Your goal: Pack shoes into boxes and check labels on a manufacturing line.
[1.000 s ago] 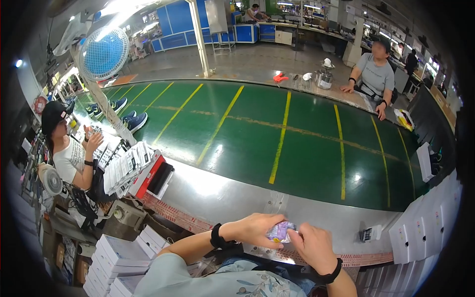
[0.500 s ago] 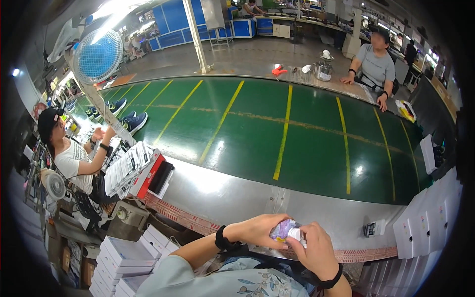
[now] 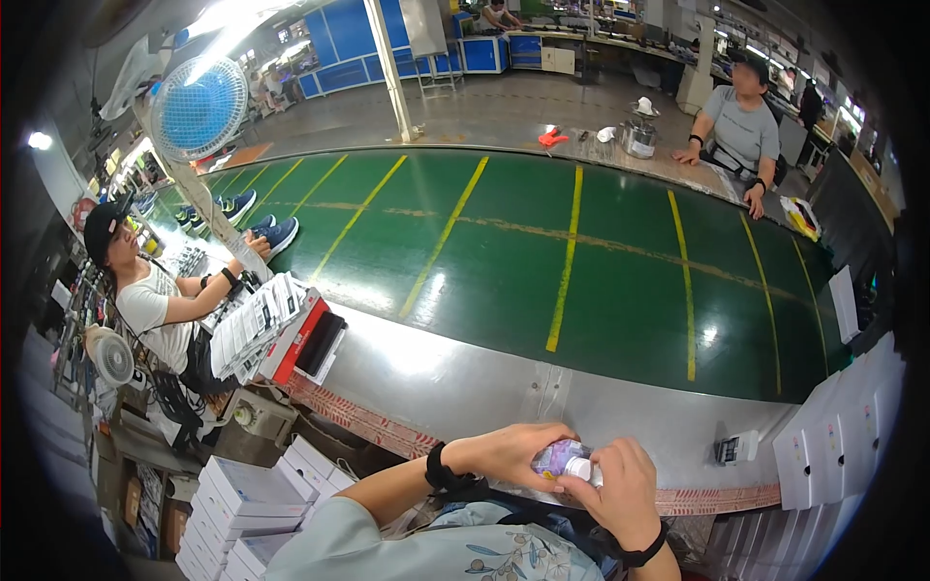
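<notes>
The left hand is closed around a small clear bottle with a purple label, its fingers over the far side and its thumb on the near side. The right hand is bent at the other end, thumb and fingers curled close around the bottle's white cap; whether they press on it or only rest against it, I cannot tell. The bottle lies between the two hands, tilted, its body in the left palm and its cap pointing toward the right hand and the person. Both hands are above the near edge of a metal ledge, which runs alongside a green belt with yellow stripes. On the ledge, to the right of the hands and apart from them, is a small pack. White boxes stand beyond it, near the ledge's right end.
</notes>
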Available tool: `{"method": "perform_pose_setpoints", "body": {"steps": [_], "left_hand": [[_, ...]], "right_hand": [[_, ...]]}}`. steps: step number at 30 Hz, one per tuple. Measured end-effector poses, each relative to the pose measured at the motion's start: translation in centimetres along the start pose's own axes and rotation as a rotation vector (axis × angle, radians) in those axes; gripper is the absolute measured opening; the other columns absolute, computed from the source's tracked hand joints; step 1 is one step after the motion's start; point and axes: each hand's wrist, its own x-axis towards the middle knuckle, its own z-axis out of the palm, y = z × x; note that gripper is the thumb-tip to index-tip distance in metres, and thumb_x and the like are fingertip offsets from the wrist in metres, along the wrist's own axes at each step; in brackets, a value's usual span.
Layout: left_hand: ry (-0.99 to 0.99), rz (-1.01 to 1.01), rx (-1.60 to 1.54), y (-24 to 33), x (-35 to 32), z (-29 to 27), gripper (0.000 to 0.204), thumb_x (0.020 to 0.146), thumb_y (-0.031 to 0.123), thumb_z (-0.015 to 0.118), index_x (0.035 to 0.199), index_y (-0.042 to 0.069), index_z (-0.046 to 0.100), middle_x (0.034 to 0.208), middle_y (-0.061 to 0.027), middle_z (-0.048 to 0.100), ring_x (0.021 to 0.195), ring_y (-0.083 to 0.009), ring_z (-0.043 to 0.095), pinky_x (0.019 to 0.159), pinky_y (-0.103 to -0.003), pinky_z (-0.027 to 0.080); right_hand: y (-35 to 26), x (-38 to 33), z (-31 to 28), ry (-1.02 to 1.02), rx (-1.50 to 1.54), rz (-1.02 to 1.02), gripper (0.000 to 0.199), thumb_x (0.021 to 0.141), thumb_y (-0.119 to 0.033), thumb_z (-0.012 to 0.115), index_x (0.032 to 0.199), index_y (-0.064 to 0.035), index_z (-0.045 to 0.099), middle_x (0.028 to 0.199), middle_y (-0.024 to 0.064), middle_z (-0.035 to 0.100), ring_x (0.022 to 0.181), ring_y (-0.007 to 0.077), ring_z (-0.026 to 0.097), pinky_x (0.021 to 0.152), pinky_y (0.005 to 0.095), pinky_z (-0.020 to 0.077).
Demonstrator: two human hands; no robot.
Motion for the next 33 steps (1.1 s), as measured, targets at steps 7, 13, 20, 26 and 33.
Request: {"method": "perform_pose_setpoints", "body": {"steps": [7, 13, 20, 26, 33], "left_hand": [[-0.009, -0.030, 0.010, -0.1, 0.3, 0.5, 0.065, 0.077, 0.034, 0.081, 0.126, 0.000, 0.055, 0.111, -0.0191, 0.065, 0.100, -0.0380, 0.066, 0.083, -0.042, 0.054], [0.009, -0.050, 0.061, -0.9, 0.2, 1.1, 0.066, 0.076, 0.034, 0.080, 0.127, 0.000, 0.054, 0.114, -0.0194, 0.064, 0.101, -0.0393, 0.065, 0.084, -0.043, 0.053], [-0.016, -0.078, 0.046, -1.1, 0.3, 1.1, 0.067, 0.077, 0.035, 0.080, 0.128, 0.000, 0.053, 0.115, -0.0196, 0.064, 0.103, -0.0391, 0.064, 0.086, -0.043, 0.053], [-0.003, -0.078, 0.089, -1.8, -0.3, 1.3, 0.065, 0.080, 0.035, 0.078, 0.129, 0.000, 0.053, 0.115, -0.0195, 0.064, 0.104, -0.0394, 0.064, 0.088, -0.043, 0.052], [-0.009, -0.098, 0.048, -1.6, -0.6, 1.2, 0.065, 0.079, 0.034, 0.078, 0.129, 0.000, 0.053, 0.114, -0.0217, 0.063, 0.102, -0.0400, 0.065, 0.087, -0.044, 0.053]], "right_hand": [[0.9, -0.8, 1.6, 0.084, 0.098, -0.077, 0.037, 0.082, -0.026, 0.079, 0.099, -0.0033, 0.055, 0.081, 0.0119, 0.058, 0.071, 0.0312, 0.059, 0.061, 0.0405, 0.0463], [1.0, -0.8, 1.6, 0.058, 0.125, 0.042, 0.036, 0.082, -0.022, 0.078, 0.103, -0.0024, 0.055, 0.081, 0.0131, 0.058, 0.068, 0.0318, 0.059, 0.060, 0.0407, 0.0472], [1.9, -1.5, 2.1, 0.051, 0.201, -0.008, 0.035, 0.082, -0.018, 0.076, 0.104, -0.0018, 0.054, 0.081, 0.0132, 0.058, 0.066, 0.0315, 0.059, 0.058, 0.0404, 0.0471], [1.9, -1.8, 2.9, -0.004, 0.243, 0.083, 0.036, 0.085, -0.018, 0.075, 0.108, -0.0010, 0.053, 0.082, 0.0137, 0.059, 0.067, 0.0327, 0.059, 0.060, 0.0419, 0.0477], [1.6, -1.1, 3.5, 0.008, 0.143, -0.036, 0.032, 0.087, -0.017, 0.072, 0.108, -0.0009, 0.053, 0.084, 0.0158, 0.060, 0.072, 0.0360, 0.061, 0.067, 0.0447, 0.0492]]}}
